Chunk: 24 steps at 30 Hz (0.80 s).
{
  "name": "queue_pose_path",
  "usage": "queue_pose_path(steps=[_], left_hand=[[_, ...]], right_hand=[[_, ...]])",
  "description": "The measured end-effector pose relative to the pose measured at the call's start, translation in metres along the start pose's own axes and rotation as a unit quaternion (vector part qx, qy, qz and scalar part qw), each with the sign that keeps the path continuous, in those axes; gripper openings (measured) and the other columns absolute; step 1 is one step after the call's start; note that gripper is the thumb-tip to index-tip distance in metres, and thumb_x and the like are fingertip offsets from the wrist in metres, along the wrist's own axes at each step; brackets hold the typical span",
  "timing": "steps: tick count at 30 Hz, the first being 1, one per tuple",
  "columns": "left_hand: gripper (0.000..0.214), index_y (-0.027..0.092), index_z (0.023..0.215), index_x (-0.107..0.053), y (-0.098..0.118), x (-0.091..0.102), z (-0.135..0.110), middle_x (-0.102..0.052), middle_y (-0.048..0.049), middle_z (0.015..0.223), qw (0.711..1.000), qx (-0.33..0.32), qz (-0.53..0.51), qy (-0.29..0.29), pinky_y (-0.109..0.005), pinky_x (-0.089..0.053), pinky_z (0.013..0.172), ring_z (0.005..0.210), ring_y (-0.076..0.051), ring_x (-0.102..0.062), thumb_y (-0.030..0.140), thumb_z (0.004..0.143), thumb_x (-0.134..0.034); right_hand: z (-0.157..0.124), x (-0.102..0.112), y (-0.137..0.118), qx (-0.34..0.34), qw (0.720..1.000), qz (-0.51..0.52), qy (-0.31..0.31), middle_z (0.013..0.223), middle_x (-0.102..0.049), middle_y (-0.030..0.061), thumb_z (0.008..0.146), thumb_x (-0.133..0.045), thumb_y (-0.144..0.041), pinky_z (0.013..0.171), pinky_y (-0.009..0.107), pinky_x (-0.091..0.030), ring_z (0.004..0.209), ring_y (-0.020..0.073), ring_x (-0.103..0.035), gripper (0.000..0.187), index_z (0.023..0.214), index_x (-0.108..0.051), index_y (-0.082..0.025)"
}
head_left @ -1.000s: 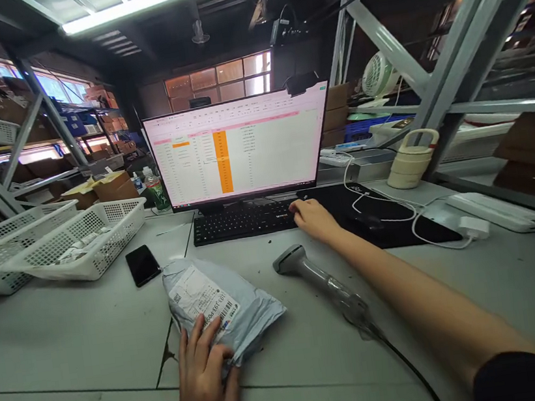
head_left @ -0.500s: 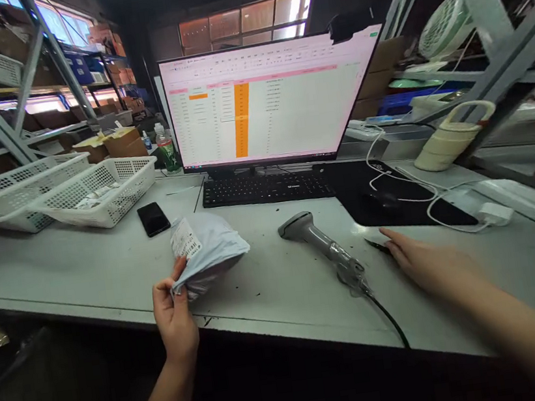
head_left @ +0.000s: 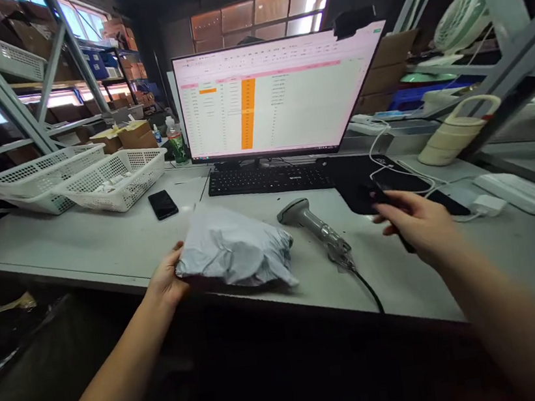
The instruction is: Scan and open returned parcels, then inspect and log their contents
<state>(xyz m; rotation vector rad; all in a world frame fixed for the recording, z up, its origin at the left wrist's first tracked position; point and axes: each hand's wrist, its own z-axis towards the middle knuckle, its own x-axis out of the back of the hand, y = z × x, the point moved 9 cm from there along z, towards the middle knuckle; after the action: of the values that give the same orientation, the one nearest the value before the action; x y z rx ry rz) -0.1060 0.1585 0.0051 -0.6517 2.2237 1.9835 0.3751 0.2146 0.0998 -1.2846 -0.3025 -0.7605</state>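
My left hand (head_left: 168, 276) grips the left end of a crumpled, pale grey plastic mailing bag (head_left: 234, 244), held at the table's front edge. The bag bulges, and its contents are hidden. On the right, my right hand (head_left: 415, 220) is closed around a slim black knife (head_left: 407, 242), whose handle shows below the palm; its upper end blurs against the dark mouse pad (head_left: 352, 192). Between the bag and that hand a grey barcode scanner (head_left: 318, 230) lies on the table, its cable running over the front edge.
A black phone (head_left: 163, 204) lies behind the bag, to its left. White plastic baskets (head_left: 142, 187) stand at the back left, near a bottle (head_left: 175, 140). A keyboard (head_left: 269, 179) sits below the monitor (head_left: 305, 110). White cables, a charger (head_left: 487, 205) and a cream cup (head_left: 453, 136) occupy the right.
The mailing bag has been turned, its label side now out of sight, and reaches further right. My right hand has lifted off the table with the knife in it. The view has shifted slightly.
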Motion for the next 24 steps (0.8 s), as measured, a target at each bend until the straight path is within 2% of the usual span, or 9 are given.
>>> queue_pose_path(steps=[3,6,8,11,13,16,19,21,24], left_hand=[[0.042,0.024,0.124,-0.052,0.02,0.01,0.003,-0.047,-0.0113,0.15,0.978,-0.152,0.134,0.045,-0.048,-0.039,0.117,0.142,-0.028,-0.044,0.031,0.084,-0.062],[0.047,0.022,0.13,-0.054,0.041,-0.009,-0.005,-0.042,-0.0124,0.155,0.899,-0.27,0.343,-0.013,-0.051,-0.022,0.124,0.148,-0.03,-0.032,0.042,0.088,-0.06],[0.056,0.02,0.136,-0.052,0.041,-0.022,-0.006,-0.041,-0.0147,0.155,0.861,-0.273,0.424,-0.066,-0.053,-0.022,0.124,0.147,-0.032,-0.034,0.05,0.09,-0.056],[0.069,0.016,0.145,-0.045,0.042,-0.038,-0.001,-0.036,-0.0178,0.158,0.821,-0.265,0.495,-0.103,-0.053,-0.023,0.123,0.148,-0.033,-0.032,0.056,0.09,-0.055],[0.072,0.016,0.147,-0.045,0.042,-0.053,0.002,-0.033,-0.0169,0.16,0.787,-0.28,0.536,-0.126,-0.053,-0.023,0.123,0.15,-0.033,-0.029,0.055,0.088,-0.06],[0.067,0.021,0.145,-0.05,0.037,-0.079,0.005,-0.04,-0.0117,0.157,0.745,-0.299,0.559,-0.207,-0.051,-0.026,0.123,0.148,-0.032,-0.032,0.051,0.086,-0.065],[0.047,0.025,0.133,-0.063,0.035,-0.089,0.008,-0.057,-0.0072,0.143,0.749,-0.305,0.545,-0.221,-0.045,-0.038,0.117,0.136,-0.028,-0.051,0.044,0.09,-0.062],[0.033,0.025,0.118,-0.072,0.041,-0.082,0.009,-0.069,-0.0055,0.126,0.766,-0.323,0.53,-0.167,-0.042,-0.048,0.107,0.119,-0.027,-0.064,0.041,0.093,-0.057],[0.03,0.025,0.105,-0.077,0.053,-0.065,0.004,-0.076,-0.0042,0.107,0.786,-0.359,0.496,-0.093,-0.037,-0.054,0.095,0.103,-0.025,-0.07,0.04,0.097,-0.052]], right_hand=[[-0.014,-0.051,-0.042,0.006,0.981,0.147,-0.129,0.113,-0.067,0.0115,0.083,-0.054,-0.043,0.046,0.025,-0.041,0.072,0.0183,-0.065,0.04,0.116,-0.057,-0.021],[-0.035,-0.096,-0.085,0.076,0.964,0.127,-0.223,0.112,-0.07,0.0106,0.087,-0.052,-0.037,0.055,0.028,-0.049,0.069,0.0165,-0.063,0.039,0.12,-0.06,-0.018],[-0.046,-0.116,-0.105,0.135,0.958,0.08,-0.239,0.114,-0.07,0.0098,0.09,-0.051,-0.037,0.076,0.036,-0.055,0.081,0.0202,-0.066,0.039,0.123,-0.061,-0.019],[-0.054,-0.136,-0.12,0.184,0.952,0.031,-0.241,0.13,-0.065,0.0106,0.088,-0.061,-0.042,0.101,0.044,-0.048,0.113,0.0281,-0.062,0.049,0.132,-0.06,-0.021],[-0.054,-0.147,-0.122,0.197,0.949,0.019,-0.247,0.135,-0.061,0.0112,0.083,-0.069,-0.042,0.105,0.043,-0.045,0.121,0.0289,-0.058,0.055,0.133,-0.061,-0.021],[-0.051,-0.159,-0.123,0.209,0.944,0.009,-0.255,0.118,-0.066,0.01,0.083,-0.07,-0.037,0.1,0.038,-0.047,0.109,0.0256,-0.061,0.038,0.117,-0.07,-0.02],[-0.046,-0.166,-0.119,0.194,0.946,0.042,-0.256,0.098,-0.067,0.0068,0.082,-0.067,-0.036,0.09,0.035,-0.047,0.095,0.0232,-0.061,0.02,0.092,-0.072,-0.02],[-0.043,-0.166,-0.114,0.16,0.951,0.083,-0.253,0.088,-0.066,0.0043,0.08,-0.066,-0.038,0.082,0.033,-0.047,0.086,0.0213,-0.06,0.019,0.085,-0.069,-0.019],[-0.045,-0.163,-0.106,0.112,0.951,0.138,-0.254,0.076,-0.062,0.0013,0.081,-0.061,-0.046,0.071,0.03,-0.045,0.073,0.0174,-0.056,0.028,0.084,-0.063,-0.019]])
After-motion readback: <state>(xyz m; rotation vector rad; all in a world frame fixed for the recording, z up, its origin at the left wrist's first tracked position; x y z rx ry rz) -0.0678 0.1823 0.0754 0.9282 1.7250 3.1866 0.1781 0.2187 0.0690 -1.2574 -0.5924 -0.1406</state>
